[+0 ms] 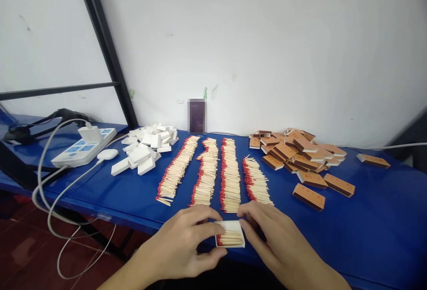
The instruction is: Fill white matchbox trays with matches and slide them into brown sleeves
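A small white matchbox tray, partly filled with red-headed matches, is at the table's front edge. My left hand holds its left end, with the thumb below and the fingers above and along the side. At the tray's far right corner is my right hand, thumb and index finger close together against it; the other fingers are curled. Just beyond my hands, loose matches are laid in a long left row, two middle rows and a shorter right row.
White empty-looking trays are heaped at the back left. Orange-brown matchbox sleeves are piled at the right, with several lying apart. A power strip with white cables stands on the left. A blurred dark item leans on the wall.
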`<state>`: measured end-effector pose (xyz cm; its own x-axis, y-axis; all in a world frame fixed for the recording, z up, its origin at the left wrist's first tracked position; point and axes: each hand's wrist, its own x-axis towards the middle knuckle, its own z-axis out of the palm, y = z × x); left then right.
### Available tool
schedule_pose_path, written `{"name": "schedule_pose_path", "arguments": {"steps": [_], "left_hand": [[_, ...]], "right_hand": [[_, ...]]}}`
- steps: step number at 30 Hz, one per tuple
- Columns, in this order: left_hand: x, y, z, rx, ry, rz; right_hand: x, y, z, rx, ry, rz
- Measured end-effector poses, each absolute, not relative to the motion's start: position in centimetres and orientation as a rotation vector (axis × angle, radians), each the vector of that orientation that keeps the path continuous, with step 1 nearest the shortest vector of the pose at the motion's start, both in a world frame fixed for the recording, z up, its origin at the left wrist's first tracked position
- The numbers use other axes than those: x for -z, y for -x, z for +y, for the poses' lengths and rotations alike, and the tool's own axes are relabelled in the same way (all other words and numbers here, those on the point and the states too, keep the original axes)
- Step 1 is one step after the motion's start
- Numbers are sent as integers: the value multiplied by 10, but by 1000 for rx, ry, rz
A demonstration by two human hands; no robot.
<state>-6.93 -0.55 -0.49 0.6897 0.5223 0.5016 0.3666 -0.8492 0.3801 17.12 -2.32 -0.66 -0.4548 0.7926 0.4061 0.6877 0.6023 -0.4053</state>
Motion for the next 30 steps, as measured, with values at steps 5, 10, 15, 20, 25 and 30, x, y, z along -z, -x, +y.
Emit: {"name": "schedule_pose_path", "arguments": {"steps": [5,10,15,20,25,30], "left_hand": [[4,69,-6,-893,-2655,722],[5,69,-6,-883,-2647,715],[7,69,-5,-894,-2645,707],[6,68,-5,-890,-2643,704],[6,69,-4,-884,-2644,702],[7,70,-4,-892,-2645,706]], "right_hand": [[16,-173,-19,-53,1172,-2291],[17,-173,-18,-18,1173,-2270],[19,-172,-17,-8,1179,-2289],[18,-172,-17,-27,1175,-2304],[18,-172,-17,-49,1179,-2310],[19,-173,-17,-103,1187,-2333]]}}
